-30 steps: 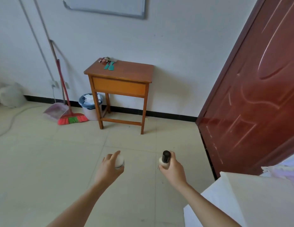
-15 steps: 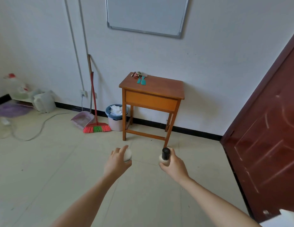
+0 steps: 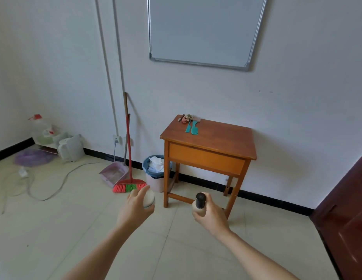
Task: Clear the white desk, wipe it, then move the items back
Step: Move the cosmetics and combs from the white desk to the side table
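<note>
Closest to the camera, 2 bare forearms reach out over the pale tiled floor (image 3: 75, 229). The left hand (image 3: 133, 209) is curled around a small round white jar (image 3: 149, 198), with the fingers wrapped over its top and left side. The right hand (image 3: 211, 216) grips a cream bottle with a black cap (image 3: 200, 202), held upright, the cap sticking up above the fist. The 2 hands are level with each other and apart, both held in the air.

Just beyond them stands a small wooden table (image 3: 222, 138) against the white wall. Its front legs appear right behind the hands. On its far left corner lie 2 teal combs (image 3: 194, 128), side by side, and behind them sits a small cluster of odds and ends (image 3: 186, 118), too small to identify.

Left of the table, a waste bin (image 3: 154, 184) with a blue liner holds crumpled white paper. Next to it, a red broom (image 3: 128, 187) and a pink dustpan (image 3: 114, 172) lean against the wall. A grey cable (image 3: 61, 184) trails across the floor toward the left corner, where white plastic jugs (image 3: 71, 147) stand.

A dark red door (image 3: 349, 219) fills the right edge. A whiteboard (image 3: 204, 29) hangs on the wall above the table.
</note>
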The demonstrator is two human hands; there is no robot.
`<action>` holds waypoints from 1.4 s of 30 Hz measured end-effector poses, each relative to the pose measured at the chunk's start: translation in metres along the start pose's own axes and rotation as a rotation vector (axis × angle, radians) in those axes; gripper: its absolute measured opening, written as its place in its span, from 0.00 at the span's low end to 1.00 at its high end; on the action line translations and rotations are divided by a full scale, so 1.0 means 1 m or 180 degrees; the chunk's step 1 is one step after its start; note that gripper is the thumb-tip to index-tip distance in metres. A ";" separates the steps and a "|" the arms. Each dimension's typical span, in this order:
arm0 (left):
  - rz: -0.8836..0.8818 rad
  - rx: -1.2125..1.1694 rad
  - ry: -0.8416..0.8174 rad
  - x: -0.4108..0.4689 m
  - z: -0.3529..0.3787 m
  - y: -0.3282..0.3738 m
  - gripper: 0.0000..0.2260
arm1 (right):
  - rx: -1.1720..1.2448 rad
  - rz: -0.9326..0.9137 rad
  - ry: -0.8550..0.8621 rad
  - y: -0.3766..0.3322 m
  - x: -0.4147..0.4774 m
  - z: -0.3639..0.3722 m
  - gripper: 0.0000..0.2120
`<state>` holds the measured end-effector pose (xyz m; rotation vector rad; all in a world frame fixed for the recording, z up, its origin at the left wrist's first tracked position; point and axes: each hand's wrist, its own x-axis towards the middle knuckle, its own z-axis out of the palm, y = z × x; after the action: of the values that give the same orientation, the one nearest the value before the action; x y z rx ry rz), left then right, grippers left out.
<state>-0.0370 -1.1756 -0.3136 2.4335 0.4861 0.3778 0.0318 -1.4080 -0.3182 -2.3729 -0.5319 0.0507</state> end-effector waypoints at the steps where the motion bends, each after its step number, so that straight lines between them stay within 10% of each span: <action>1: -0.0039 -0.0042 0.0028 0.010 0.003 -0.003 0.25 | -0.0019 -0.0039 -0.0058 -0.001 0.014 0.003 0.14; 24: 0.0355 -0.0181 -0.0292 0.331 0.020 -0.052 0.25 | -0.0084 0.0450 0.0441 -0.037 0.294 0.056 0.12; 42: 0.1038 -0.0134 -0.1134 0.489 0.197 0.096 0.27 | 0.0399 0.1536 0.0920 0.131 0.419 -0.046 0.12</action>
<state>0.4979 -1.1400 -0.3314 2.4667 -0.0728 0.0794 0.4712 -1.3620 -0.3228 -2.2803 0.1805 -0.0411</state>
